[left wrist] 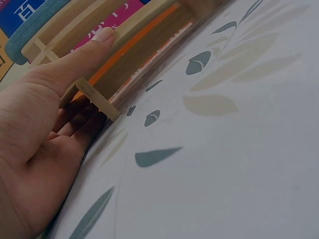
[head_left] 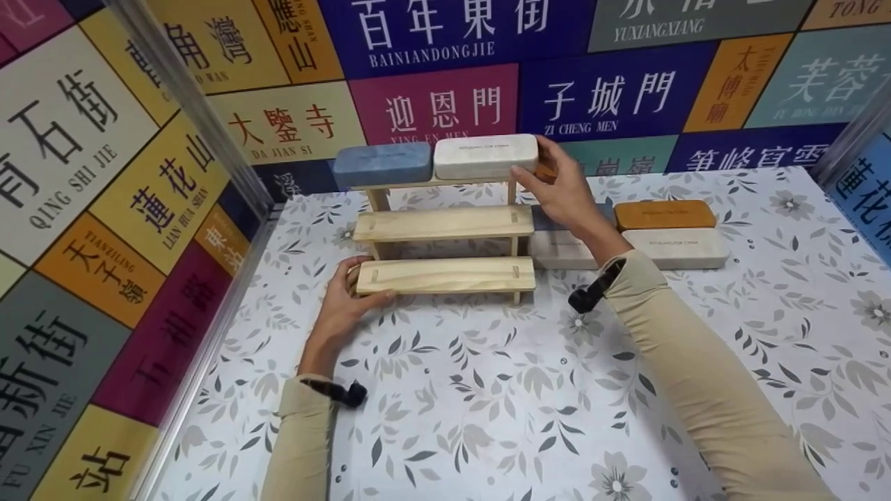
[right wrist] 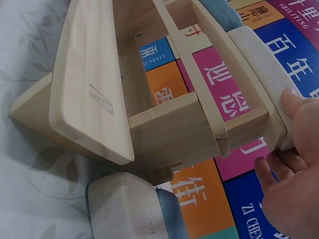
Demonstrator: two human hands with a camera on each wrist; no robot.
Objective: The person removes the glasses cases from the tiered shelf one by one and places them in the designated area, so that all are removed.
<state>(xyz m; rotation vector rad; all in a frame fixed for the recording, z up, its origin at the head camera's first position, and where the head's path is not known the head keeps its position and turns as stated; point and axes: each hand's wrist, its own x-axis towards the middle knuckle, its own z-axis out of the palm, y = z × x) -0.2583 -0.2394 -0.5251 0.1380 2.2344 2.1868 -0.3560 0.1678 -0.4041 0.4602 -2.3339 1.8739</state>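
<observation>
A three-tier wooden rack (head_left: pixel 445 275) stands on the table like small steps. Its left end is gripped by my left hand (head_left: pixel 337 309), the thumb (left wrist: pixel 87 57) lying along the lowest shelf and the fingers around behind the end. On the top shelf, a blue glasses case (head_left: pixel 383 163) sits at the left beside a white glasses case (head_left: pixel 485 156). My right hand (head_left: pixel 560 191) holds the white case by its right end; in the right wrist view the thumb (right wrist: pixel 294 102) presses its face and the other fingers are by its lower edge. The two lower shelves carry nothing.
Right of the rack, an orange case (head_left: pixel 665 214) and a white case (head_left: pixel 675 249) lie together. Another white case (head_left: pixel 560 248) and a blue one (head_left: pixel 545 216) are partly behind my right forearm. Printed panels wall the back and left of the flower-patterned tabletop (head_left: pixel 473 403).
</observation>
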